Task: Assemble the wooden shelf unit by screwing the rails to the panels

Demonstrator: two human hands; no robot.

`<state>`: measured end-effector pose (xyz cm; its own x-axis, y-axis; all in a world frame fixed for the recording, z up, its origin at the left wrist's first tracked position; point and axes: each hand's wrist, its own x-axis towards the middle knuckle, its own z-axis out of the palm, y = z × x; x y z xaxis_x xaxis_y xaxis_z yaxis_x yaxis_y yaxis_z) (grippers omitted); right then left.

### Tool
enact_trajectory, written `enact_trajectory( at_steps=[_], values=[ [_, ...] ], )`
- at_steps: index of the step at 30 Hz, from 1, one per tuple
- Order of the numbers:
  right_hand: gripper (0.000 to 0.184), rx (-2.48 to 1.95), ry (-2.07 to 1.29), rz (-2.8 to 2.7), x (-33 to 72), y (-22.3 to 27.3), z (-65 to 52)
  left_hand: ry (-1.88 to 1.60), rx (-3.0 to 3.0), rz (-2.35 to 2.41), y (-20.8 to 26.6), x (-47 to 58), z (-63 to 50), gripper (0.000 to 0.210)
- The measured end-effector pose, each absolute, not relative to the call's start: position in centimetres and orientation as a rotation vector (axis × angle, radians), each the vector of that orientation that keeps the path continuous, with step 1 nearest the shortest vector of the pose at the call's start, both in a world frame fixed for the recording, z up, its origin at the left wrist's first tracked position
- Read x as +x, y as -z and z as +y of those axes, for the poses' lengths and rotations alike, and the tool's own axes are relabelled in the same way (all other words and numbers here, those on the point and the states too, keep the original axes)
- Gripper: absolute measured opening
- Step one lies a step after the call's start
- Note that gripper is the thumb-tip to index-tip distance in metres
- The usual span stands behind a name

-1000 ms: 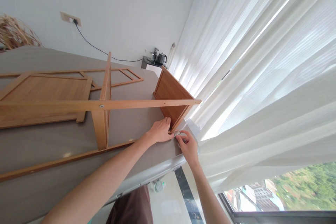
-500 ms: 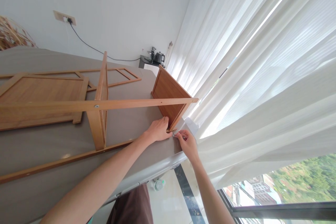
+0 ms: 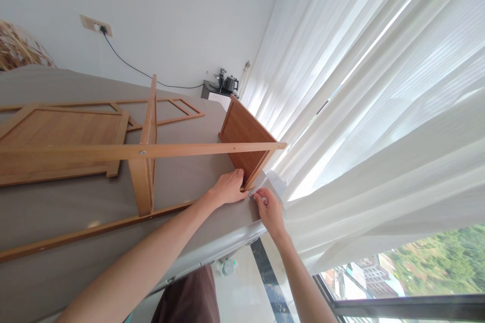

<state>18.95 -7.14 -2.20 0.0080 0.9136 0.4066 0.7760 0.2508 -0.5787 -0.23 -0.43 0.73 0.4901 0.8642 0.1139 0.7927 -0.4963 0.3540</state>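
Observation:
My left hand (image 3: 228,186) is closed round the near lower corner of the upright wooden shelf panel (image 3: 246,133), where it meets the end of the lower wooden rail (image 3: 96,231). Just right of that corner, my right hand (image 3: 270,207) pinches a thin metal tool (image 3: 250,193), which looks like a hex key. Its tip points at the joint; the fingers hide most of it. An upper wooden rail (image 3: 189,149) runs across the top of this panel and a second upright panel (image 3: 147,161), with screw heads showing along it.
A loose wooden panel (image 3: 68,131) and a slim wooden frame (image 3: 185,106) lie on the grey-covered surface (image 3: 182,181). White curtains (image 3: 379,126) hang close on the right. A black kettle (image 3: 230,83) stands at the back, near a cable (image 3: 129,64) from the wall socket.
The right hand has turned slightly about the metal tool, its fingers shifting a little. My left hand keeps its place on the corner. The view has shifted very slightly.

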Motion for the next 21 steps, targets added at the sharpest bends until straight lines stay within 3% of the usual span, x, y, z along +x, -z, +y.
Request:
enact_trajectory(
  at_steps=[12, 21],
  values=[
    [0.03, -1.438, 0.045, -2.109, 17.9, 0.9, -7.8, -0.424, 2.474, 1.4, -0.7, -0.3, -0.4, 0.038],
    [0.027, -1.526, -0.135, -1.92, 18.0, 1.1, -7.5, -0.449, 2.48, 1.395, -0.3, -0.4, -0.3, 0.039]
  ],
)
